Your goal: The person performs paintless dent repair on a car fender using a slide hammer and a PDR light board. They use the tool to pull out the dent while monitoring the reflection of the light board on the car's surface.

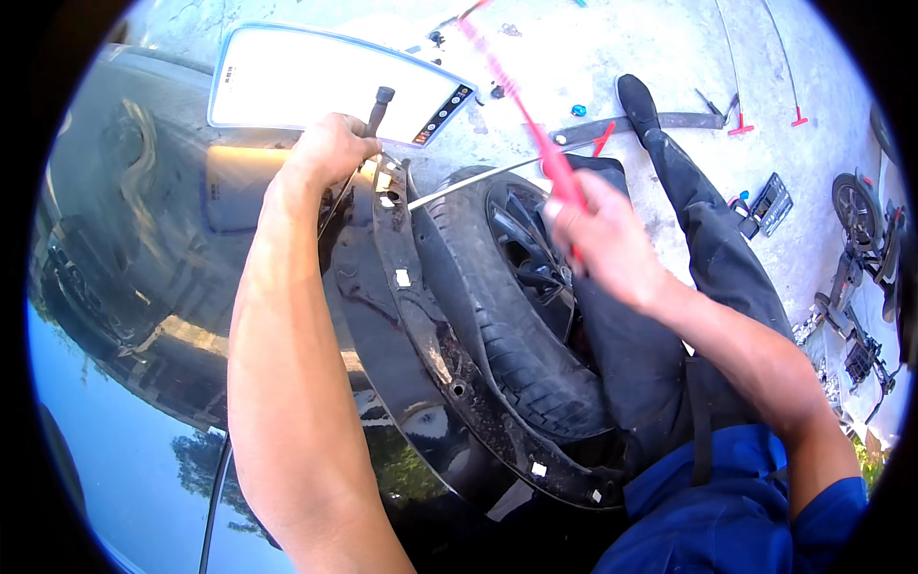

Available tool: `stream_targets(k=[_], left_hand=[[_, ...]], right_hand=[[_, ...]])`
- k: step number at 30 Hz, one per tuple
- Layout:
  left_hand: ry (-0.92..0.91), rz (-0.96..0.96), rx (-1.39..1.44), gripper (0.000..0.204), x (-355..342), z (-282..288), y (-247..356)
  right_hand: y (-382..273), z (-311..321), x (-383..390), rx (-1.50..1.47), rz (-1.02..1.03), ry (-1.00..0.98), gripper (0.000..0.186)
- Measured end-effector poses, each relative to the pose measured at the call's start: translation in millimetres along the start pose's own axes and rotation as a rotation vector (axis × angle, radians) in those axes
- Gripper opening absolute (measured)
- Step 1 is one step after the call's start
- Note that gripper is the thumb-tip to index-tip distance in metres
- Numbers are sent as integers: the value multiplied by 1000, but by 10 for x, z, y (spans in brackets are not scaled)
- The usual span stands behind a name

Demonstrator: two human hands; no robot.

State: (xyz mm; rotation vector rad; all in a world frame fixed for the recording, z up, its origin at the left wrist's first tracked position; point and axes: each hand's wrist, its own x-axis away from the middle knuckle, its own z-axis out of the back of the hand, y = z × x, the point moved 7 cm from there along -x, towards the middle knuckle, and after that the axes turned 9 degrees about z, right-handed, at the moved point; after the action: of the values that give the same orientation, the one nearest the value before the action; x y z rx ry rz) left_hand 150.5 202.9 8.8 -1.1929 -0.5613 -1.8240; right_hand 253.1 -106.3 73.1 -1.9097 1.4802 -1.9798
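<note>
head view: left hand [330, 148] fisted round dark tool [378, 107] at wheel arch [421, 316] — right hand [598, 239] gripping red screwdriver [535, 120].

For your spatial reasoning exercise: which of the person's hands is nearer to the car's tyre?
Right. The right hand, holding a red-handled tool, hovers just over the tyre; the left hand is farther off, up at the wheel-arch edge.

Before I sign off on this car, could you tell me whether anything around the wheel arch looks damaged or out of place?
Yes. The wheel arch edge above the tyre is bare, dirty and rough, with white clips exposed, as if its trim is off. The left hand rests at its top; the right hand holds a red-handled tool.
</note>
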Motion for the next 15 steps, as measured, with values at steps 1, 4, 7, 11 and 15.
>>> stream_targets(k=[1,4,7,11,15], left_hand=[[10,-2,-2,33,15,41,31],[-28,43,-53,33,66,52,47],[-51,39,-53,34,61,11,51],[140,-9,-74,37,101,211,71],[293,-52,33,41,278,460,225]], right_hand=[[-121,66,-8,-97,19,127,23],[-70,51,31,-174,18,256,20],[87,-122,66,145,-7,-142,21],[104,50,16,145,46,-5,20],[287,-18,88,87,-48,-56,22]])
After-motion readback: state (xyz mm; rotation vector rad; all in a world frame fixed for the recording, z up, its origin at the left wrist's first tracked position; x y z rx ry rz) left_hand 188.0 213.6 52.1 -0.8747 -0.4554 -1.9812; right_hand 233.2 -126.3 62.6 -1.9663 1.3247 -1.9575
